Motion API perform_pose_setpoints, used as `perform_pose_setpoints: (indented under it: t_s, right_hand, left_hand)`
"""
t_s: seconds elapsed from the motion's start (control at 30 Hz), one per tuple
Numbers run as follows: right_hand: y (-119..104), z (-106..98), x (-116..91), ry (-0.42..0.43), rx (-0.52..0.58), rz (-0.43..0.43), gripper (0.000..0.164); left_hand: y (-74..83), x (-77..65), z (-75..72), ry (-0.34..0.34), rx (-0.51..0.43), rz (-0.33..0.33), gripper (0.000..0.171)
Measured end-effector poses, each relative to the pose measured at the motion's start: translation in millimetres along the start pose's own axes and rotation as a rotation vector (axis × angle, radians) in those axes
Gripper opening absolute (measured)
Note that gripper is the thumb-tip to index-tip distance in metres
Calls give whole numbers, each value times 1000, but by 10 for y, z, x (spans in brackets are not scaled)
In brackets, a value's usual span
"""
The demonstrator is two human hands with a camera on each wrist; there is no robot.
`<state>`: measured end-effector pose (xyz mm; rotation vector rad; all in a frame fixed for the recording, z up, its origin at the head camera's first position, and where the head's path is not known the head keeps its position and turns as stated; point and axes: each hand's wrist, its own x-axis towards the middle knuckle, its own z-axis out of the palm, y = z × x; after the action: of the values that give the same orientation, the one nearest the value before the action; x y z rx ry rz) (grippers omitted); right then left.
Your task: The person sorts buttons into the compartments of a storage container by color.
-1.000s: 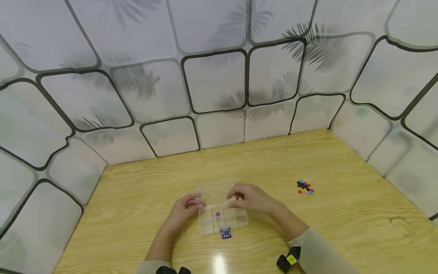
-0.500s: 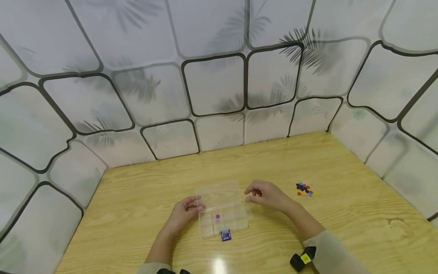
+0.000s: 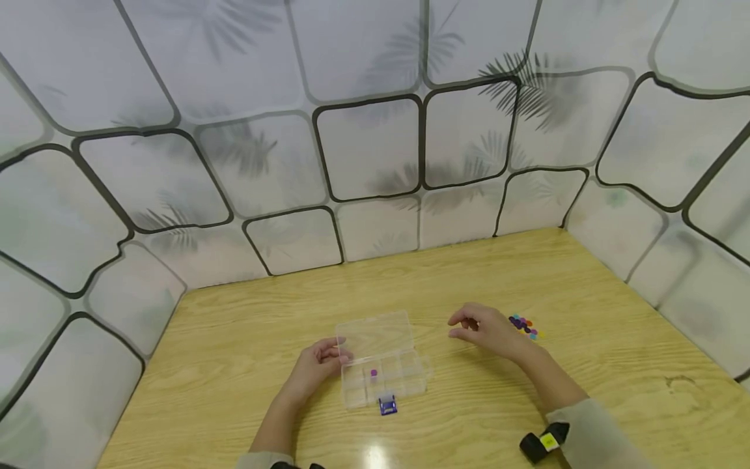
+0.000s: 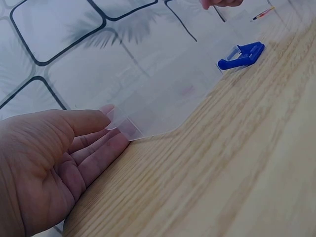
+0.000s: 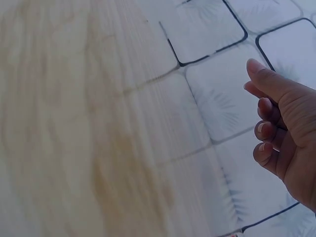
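Observation:
A clear plastic compartment box lies on the table with its see-through lid raised at the back. My left hand holds the box's left end; in the left wrist view the thumb lies at the edge and the fingers behind. One small purple disc shows in a middle compartment. At the front edge is a blue plastic clasp. My right hand hovers to the right of the box, fingers loosely curled and holding nothing, beside a pile of small coloured discs that it partly covers.
The wooden table meets a patterned cloth wall at the back and sides. Each wrist wears a black camera strap, the right one with a yellow mark.
My right hand has moved right, from over the box's raised lid to just left of the disc pile. The left hand and the box stay in place.

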<state>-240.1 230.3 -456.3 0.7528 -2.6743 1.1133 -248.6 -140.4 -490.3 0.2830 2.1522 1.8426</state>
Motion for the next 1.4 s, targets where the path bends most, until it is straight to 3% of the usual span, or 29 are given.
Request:
perform_pose_setpoints:
  t_s: [0.13, 0.33, 0.93, 1.23, 1.4]
  right_hand:
    - [68, -98, -80, 39, -5, 41, 17]
    - [193, -202, -199, 104, -39, 25, 11]
    - [522, -625, -656, 179, -60, 232, 14]
    - [713, -757, -799, 182, 22, 342, 21]
    - [783, -770, -811, 175, 55, 343, 21]
  left_hand:
    - [1, 10, -7, -7, -4, 8, 51]
    - [-6, 13, -25, -4, -1, 2, 52]
    - [4, 1, -20, -22, 7, 6, 54]
    - [-8, -10, -2, -22, 25, 11, 54]
    - [1, -4, -8, -10, 18, 2, 53]
